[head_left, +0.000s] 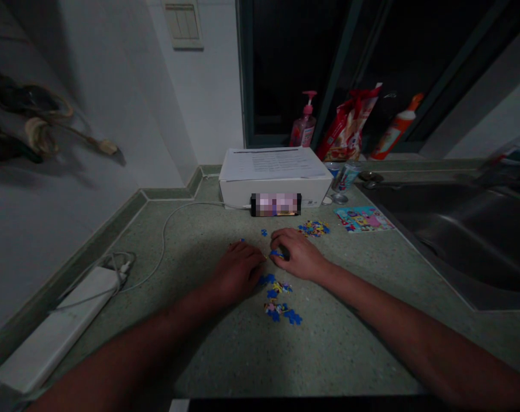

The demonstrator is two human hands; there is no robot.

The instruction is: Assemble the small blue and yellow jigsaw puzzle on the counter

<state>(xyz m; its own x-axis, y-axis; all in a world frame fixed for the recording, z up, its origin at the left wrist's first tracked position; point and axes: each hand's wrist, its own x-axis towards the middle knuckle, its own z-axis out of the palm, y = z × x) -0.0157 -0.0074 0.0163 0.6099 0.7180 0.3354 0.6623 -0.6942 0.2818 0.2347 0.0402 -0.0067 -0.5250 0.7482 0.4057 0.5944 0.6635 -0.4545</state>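
Observation:
Blue jigsaw puzzle pieces, some with yellow and pink print, lie on the grey-green speckled counter (328, 343). Between the bent fingers and thumb of my right hand (300, 253) is a blue puzzle piece (277, 254). My left hand (239, 271) rests close by on the left, its fingers curled and pressed together; whatever is under them is hidden. Small joined clusters of pieces, an upper one (279, 288) and a lower one (282, 312), sit just below the hands. One loose blue piece (264, 233) lies beyond them, and a loose pile of pieces (314, 228) is behind my right hand.
A phone (276, 205) on a white cable leans against a white box (277, 169). At right are a colourful picture card (365, 219), a can (346, 175) and the sink (461, 240). A power strip (62, 326) lies left. Bottles and a red bag (349, 126) stand behind.

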